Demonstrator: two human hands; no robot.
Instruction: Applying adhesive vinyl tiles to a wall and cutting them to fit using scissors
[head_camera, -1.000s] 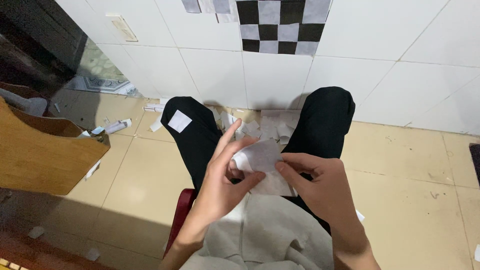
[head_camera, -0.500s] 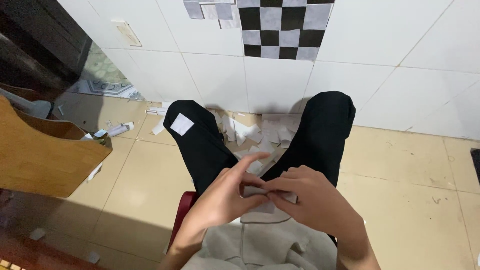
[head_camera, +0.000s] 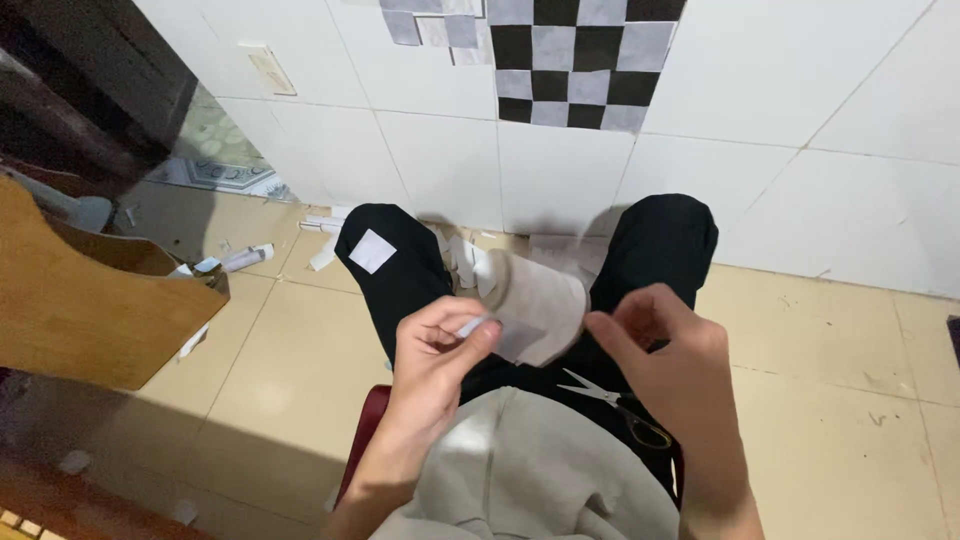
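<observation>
Filling the upper half of the view is a white tiled wall (head_camera: 800, 120), with a checkerboard of black and grey paper squares (head_camera: 570, 60) stuck on it and a pale wall plate (head_camera: 266, 68) off to the left. Below it the beige tiled floor (head_camera: 830, 390) is spreading out to both sides, and a curved wooden chair back (head_camera: 90, 300) is standing at the left edge, well apart from the person. The person's knees in black trousers (head_camera: 660, 250) are pointing at the wall, and a grey sweatshirt (head_camera: 530, 480) is covering the lap on a dark red seat (head_camera: 362, 430). A curled grey-white paper sheet (head_camera: 535, 300) is hanging between the knees, hiding part of the paper scraps (head_camera: 460, 255) lying at the foot of the wall. The right hand (head_camera: 670, 370) is hovering just right of the sheet, its fingers bent loosely with thumb and forefinger drawn near each other; whether they are pinching anything cannot be told. The left hand (head_camera: 435, 365) is closing its thumb and fingertips on the sheet's near left edge. A pair of scissors (head_camera: 610, 400) is lying on the right thigh, its handles partly covered by the right wrist. A small white paper square (head_camera: 372, 250) is resting on the left knee, and a rolled scrap (head_camera: 245, 258) is lying on the floor near the chair.
</observation>
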